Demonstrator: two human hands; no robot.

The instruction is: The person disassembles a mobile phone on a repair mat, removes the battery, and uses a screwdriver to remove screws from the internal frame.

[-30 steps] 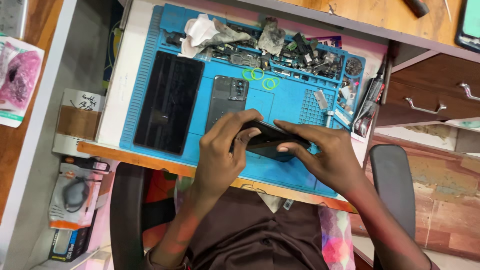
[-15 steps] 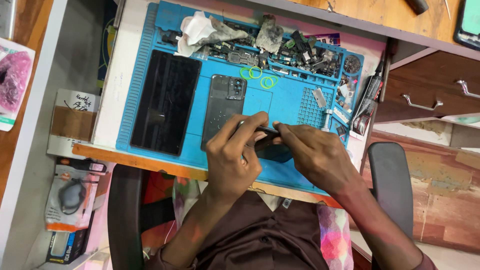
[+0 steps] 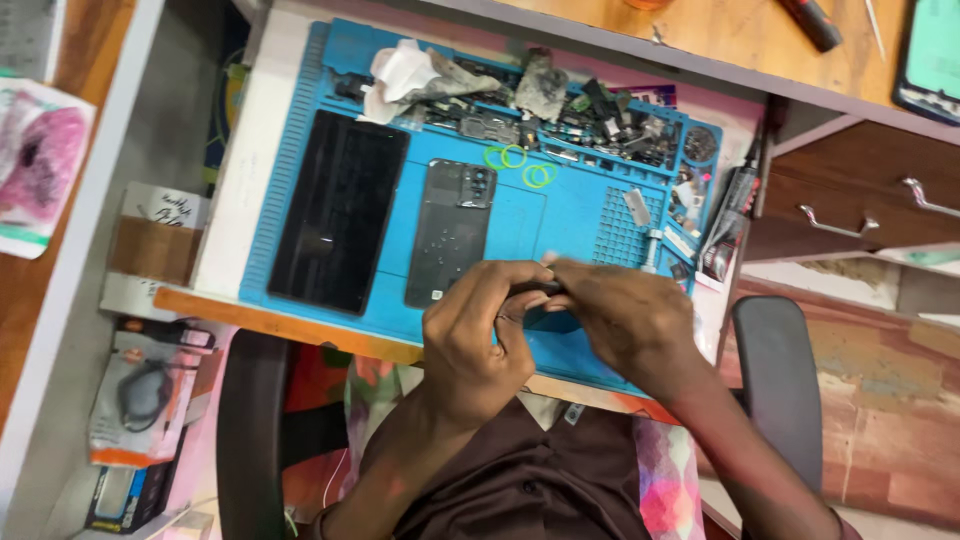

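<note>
Dark small part [image 3: 548, 318]: I pinch it between left hand [image 3: 478, 335] and right hand [image 3: 622, 322] fingers, over blue mat [image 3: 585, 215].

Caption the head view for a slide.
Left hand and right hand grip a small dark part over a blue repair mat.

At the centre of the frame, the left hand [image 3: 478, 335] and right hand [image 3: 625, 320] meet over the lower edge of a blue work mat [image 3: 580, 215], fingers closed around a small dark part [image 3: 545, 318] mostly hidden between them. Just above lie a phone back cover [image 3: 448, 232] and, to its left, a black screen panel [image 3: 338, 208]. Green rings [image 3: 515, 160] and loose parts [image 3: 600, 120] fill the mat's upper edge.
</note>
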